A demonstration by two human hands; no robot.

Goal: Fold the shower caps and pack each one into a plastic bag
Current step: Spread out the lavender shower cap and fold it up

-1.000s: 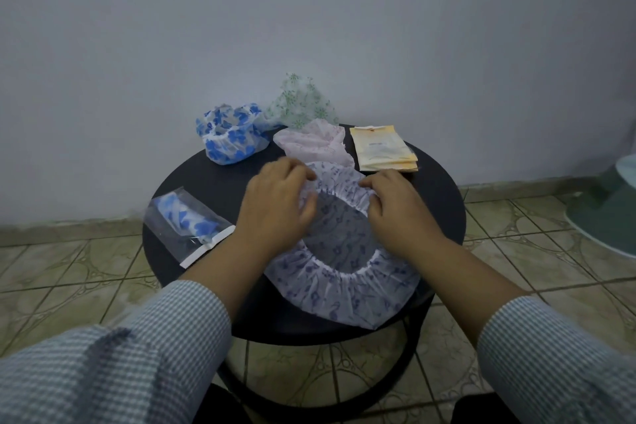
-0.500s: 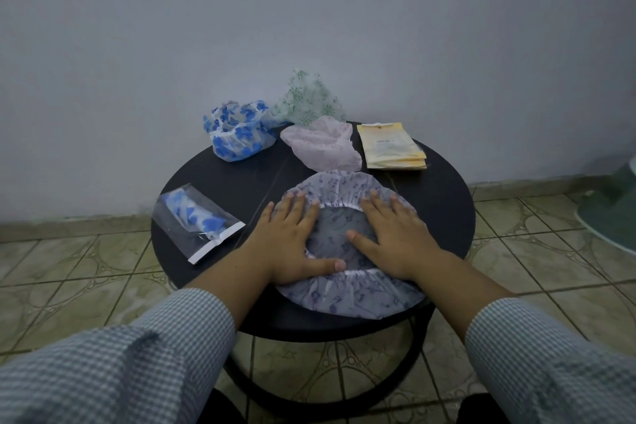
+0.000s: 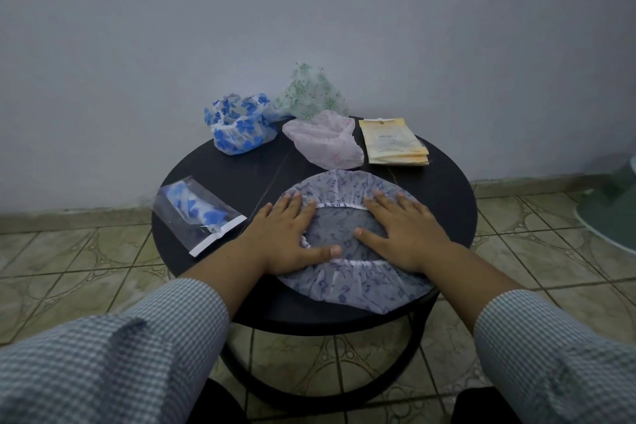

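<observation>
A purple-patterned shower cap (image 3: 347,186) lies spread flat, opening up, on the round black table (image 3: 241,179). My left hand (image 3: 285,234) presses flat on its left side with straight fingers and the thumb stretched toward the middle. My right hand (image 3: 402,231) presses flat on its right side. A pink cap (image 3: 327,143), a blue-flowered cap (image 3: 241,124) and a green-patterned cap (image 3: 309,89) sit crumpled at the back. A clear plastic bag (image 3: 198,213) holding a folded blue cap lies at the left. A stack of yellowish bags (image 3: 394,143) lies at the back right.
The table stands against a pale wall on a tiled floor (image 3: 69,258). The cap's near edge hangs slightly over the table's front rim. A greenish object (image 3: 616,206) stands on the floor at the right edge.
My hands let go of the cap's far rim, laid it down and went flat on it. Since then they have slid apart toward the cap's left and right sides.
</observation>
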